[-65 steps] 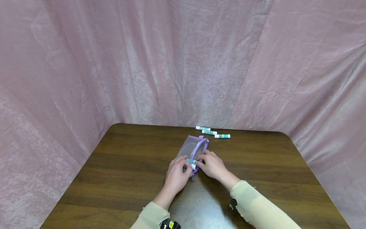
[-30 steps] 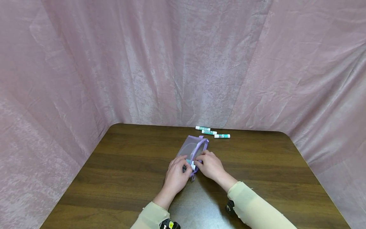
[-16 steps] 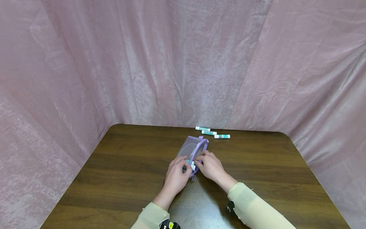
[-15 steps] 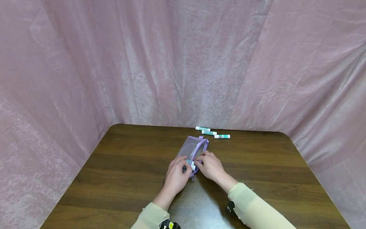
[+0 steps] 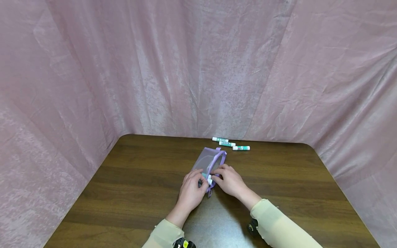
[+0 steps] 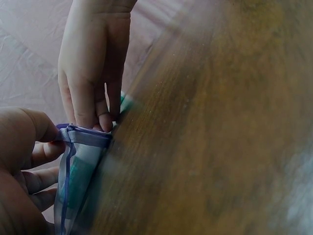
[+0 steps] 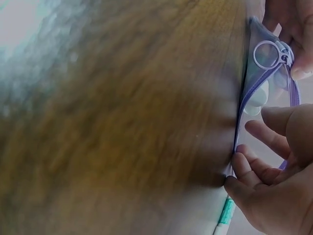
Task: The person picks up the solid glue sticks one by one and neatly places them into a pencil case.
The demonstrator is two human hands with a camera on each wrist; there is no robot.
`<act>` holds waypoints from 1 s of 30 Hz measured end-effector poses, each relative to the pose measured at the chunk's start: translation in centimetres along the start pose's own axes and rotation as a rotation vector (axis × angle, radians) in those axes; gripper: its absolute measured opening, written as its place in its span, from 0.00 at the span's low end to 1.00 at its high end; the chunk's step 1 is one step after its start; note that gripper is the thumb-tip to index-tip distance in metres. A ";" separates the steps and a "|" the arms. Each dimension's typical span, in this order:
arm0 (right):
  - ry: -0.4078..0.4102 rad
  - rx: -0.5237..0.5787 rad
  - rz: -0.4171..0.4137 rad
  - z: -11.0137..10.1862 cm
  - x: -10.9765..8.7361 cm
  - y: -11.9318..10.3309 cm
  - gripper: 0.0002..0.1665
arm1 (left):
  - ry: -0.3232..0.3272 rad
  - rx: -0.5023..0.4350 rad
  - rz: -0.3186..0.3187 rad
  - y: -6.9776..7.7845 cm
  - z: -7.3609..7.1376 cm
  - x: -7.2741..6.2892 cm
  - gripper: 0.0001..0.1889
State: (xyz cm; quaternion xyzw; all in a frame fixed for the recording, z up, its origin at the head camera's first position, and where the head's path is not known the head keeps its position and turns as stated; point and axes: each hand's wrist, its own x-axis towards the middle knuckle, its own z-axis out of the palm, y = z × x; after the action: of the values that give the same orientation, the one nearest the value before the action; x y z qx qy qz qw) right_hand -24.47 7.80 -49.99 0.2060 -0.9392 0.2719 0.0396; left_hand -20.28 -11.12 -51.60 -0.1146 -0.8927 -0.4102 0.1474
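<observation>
A lilac mesh zipper pouch (image 5: 203,159) lies on the table with its zipper open towards the right. My left hand (image 5: 191,190) pinches the pouch's near edge between thumb and fingers, close to the zipper pull ring (image 7: 266,54). Inside are glue sticks with white ends (image 7: 259,94); a green label (image 6: 78,183) shows through the mesh. My right hand (image 5: 230,179) is at the pouch's mouth, its thumb and index finger apart, just beside the white ends. Its other fingers touch the pouch's lower rim, and nothing is visibly gripped.
Three more glue sticks lie near the far edge of the table: one at the left (image 5: 220,139), one in the middle (image 5: 227,144) and one at the right (image 5: 241,148). The brown wooden table (image 5: 139,175) meets a pink curtain (image 5: 186,69) behind.
A glue stick that lay at my right fingertips across the pouch's mouth has slid leftwards into it. The right fingers have parted from it; the left hand has kept its place.
</observation>
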 end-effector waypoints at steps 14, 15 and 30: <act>-0.004 0.018 -0.005 0.0 -0.2 0.3 0.12 | 0.033 -0.003 0.030 -0.1 0.1 -0.1 0.07; -0.003 0.020 -0.006 0.0 -0.2 0.3 0.12 | 0.038 -0.004 0.036 -0.1 0.2 -0.1 0.07; 0.002 0.074 -0.017 -0.5 -0.5 0.8 0.14 | 0.004 0.004 0.011 0.0 0.1 0.1 0.08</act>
State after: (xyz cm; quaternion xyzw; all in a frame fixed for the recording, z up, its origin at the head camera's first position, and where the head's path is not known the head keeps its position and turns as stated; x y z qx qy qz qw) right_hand -24.31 8.84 -50.03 0.2152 -0.9267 0.3060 0.0351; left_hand -20.40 -11.02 -51.65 -0.1181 -0.8926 -0.4077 0.1517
